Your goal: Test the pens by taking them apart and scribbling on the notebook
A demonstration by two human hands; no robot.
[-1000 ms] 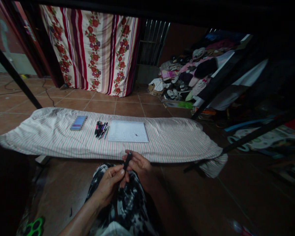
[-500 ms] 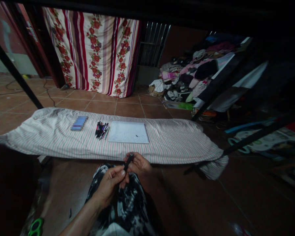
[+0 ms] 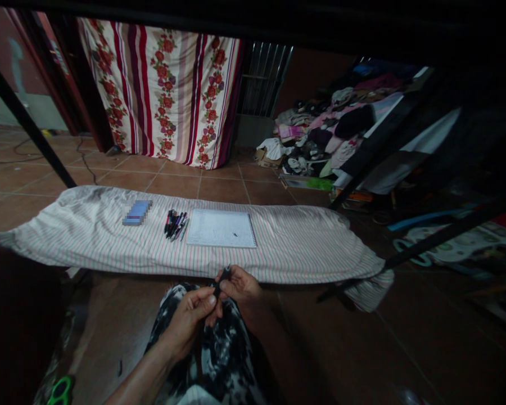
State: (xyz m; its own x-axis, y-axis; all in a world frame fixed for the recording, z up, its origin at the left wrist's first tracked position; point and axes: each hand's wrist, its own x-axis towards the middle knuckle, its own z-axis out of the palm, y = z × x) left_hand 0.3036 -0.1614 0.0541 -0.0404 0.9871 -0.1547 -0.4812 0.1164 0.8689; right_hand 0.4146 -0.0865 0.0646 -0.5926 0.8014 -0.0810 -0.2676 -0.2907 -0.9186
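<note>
Left hand [image 3: 190, 314] pinches the slim, black, pen-like cylinder [image 3: 225, 274] near its lower end. Right hand [image 3: 243, 286] has just closed over the upper part, hiding more barrel; grip narrow, probably firmer two-handed hold. Cylinder's above black-and-white patterned trousers [image 3: 225, 351], near the white striped cloth [image 3: 303, 242].

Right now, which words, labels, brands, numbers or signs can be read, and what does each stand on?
No text is readable.
Spiral notebook: faint marks on the page, too small and blurred to read.
Pens: any lettering is too small.
Blue item: pixelated, illegible.
Dark pen-like object in the left hand and right hand: no legible lettering.
</note>
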